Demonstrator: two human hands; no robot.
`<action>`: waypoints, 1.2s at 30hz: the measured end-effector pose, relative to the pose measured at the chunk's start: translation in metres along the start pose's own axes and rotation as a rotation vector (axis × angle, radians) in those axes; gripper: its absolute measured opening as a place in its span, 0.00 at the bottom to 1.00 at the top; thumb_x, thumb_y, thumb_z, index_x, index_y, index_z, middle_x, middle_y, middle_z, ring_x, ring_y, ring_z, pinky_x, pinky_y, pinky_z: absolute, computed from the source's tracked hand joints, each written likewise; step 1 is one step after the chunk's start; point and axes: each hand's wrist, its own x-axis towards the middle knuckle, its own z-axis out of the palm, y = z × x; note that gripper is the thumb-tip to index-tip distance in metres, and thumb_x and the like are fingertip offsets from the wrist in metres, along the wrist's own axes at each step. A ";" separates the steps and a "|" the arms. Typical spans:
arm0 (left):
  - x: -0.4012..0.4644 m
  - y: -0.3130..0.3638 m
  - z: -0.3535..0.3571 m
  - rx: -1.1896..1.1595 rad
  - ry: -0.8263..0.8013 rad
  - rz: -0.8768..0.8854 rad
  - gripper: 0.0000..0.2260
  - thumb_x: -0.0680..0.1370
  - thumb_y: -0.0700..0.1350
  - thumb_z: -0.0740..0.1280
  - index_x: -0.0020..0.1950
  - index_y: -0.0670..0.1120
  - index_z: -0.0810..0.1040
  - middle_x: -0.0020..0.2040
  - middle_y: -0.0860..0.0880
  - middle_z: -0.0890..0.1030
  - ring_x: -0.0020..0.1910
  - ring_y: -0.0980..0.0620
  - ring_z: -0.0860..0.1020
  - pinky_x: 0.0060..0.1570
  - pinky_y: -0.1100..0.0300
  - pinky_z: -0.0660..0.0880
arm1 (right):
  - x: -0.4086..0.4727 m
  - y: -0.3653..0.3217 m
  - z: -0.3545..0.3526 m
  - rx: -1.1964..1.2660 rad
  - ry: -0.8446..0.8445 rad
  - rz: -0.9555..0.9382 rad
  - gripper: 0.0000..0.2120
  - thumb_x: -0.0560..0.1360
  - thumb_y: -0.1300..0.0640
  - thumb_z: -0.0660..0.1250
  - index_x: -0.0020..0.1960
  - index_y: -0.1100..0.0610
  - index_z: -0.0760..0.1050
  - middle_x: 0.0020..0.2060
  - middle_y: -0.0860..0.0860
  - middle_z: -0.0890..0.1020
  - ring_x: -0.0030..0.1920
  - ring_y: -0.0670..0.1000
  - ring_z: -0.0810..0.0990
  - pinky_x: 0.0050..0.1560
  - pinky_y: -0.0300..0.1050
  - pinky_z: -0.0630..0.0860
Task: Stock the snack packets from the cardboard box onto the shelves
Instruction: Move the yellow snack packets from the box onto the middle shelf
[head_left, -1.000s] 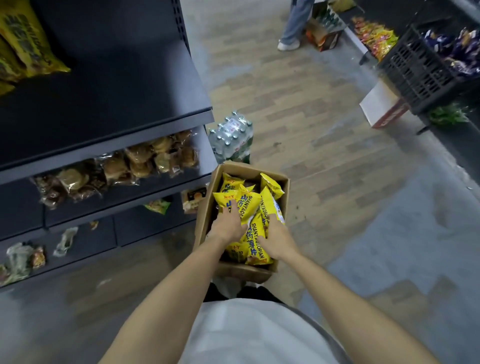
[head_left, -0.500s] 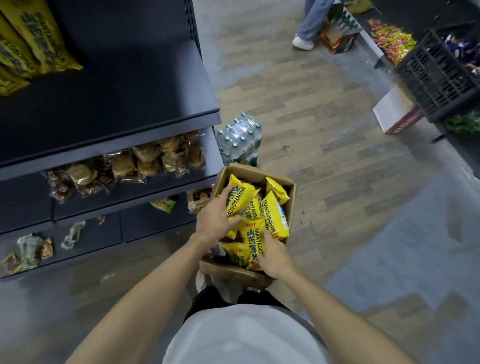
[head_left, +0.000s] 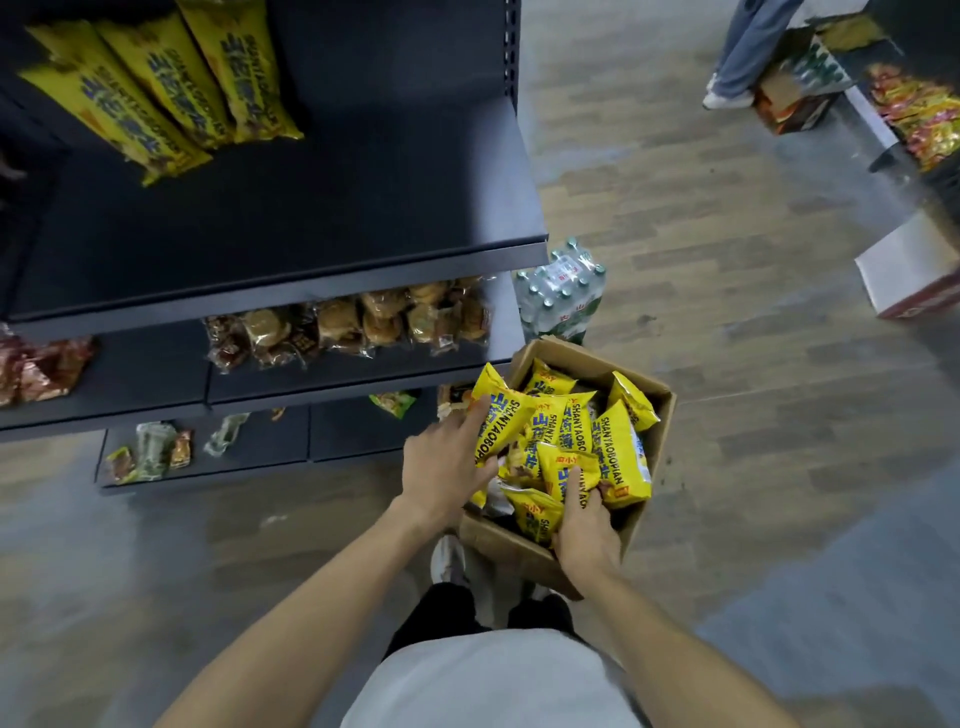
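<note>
1. Left hand (head_left: 448, 467): it has come up off the heap since a second ago, when it lay flat on the packets. Its fingers are now curled round the upper left yellow packet (head_left: 500, 422), which is tilted up over the left wall of the cardboard box (head_left: 636, 514).

2. Right hand (head_left: 586, 525): it stays low at the near side of the box. Thumb and fingers pinch a second packet (head_left: 563, 470) near its bottom edge. This packet has not cleared the heap.

3. Remaining snack packets (head_left: 621, 457): they lie loose and overlapping inside the box, which stands on the wooden floor (head_left: 727, 260) just beside the shelving. Many are left, so the stocking is judged to be well short of done.

4. Top shelf (head_left: 291, 218): three matching yellow packets (head_left: 171, 88) lean at its back left corner, and the surface to their right is bare dark metal. This is the likely place for the two packets in hand.

5. Middle shelf (head_left: 363, 364): it carries clear-wrapped baked goods (head_left: 363, 322). A shrink-wrapped pack of water bottles (head_left: 563, 296) stands on the floor behind the box.

6. Meaning of the change: the view has swung up toward the shelves as the left packet rose, so the step in hand appears to be passing from picking to carrying.

7. Caution: the raised packet is held by one edge and could slip during the lift.
</note>
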 end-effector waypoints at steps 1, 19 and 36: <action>0.001 -0.005 -0.002 -0.006 0.004 -0.009 0.34 0.72 0.63 0.65 0.75 0.55 0.60 0.50 0.50 0.79 0.46 0.46 0.80 0.32 0.56 0.68 | 0.000 -0.003 0.000 -0.020 0.002 0.012 0.41 0.78 0.58 0.63 0.79 0.52 0.36 0.69 0.58 0.64 0.64 0.57 0.70 0.50 0.49 0.76; 0.039 -0.041 0.006 -0.131 0.105 0.138 0.33 0.71 0.64 0.65 0.71 0.48 0.68 0.45 0.43 0.82 0.34 0.41 0.81 0.29 0.52 0.74 | 0.001 -0.013 -0.109 0.075 0.216 -0.027 0.45 0.70 0.50 0.70 0.80 0.47 0.47 0.65 0.54 0.70 0.64 0.58 0.73 0.56 0.53 0.75; 0.032 -0.158 -0.110 -0.062 0.287 -0.348 0.38 0.73 0.63 0.65 0.77 0.49 0.57 0.54 0.45 0.79 0.44 0.43 0.81 0.32 0.56 0.71 | 0.032 -0.150 -0.187 0.386 0.446 -0.520 0.42 0.70 0.51 0.72 0.78 0.48 0.54 0.67 0.54 0.71 0.63 0.60 0.74 0.53 0.54 0.74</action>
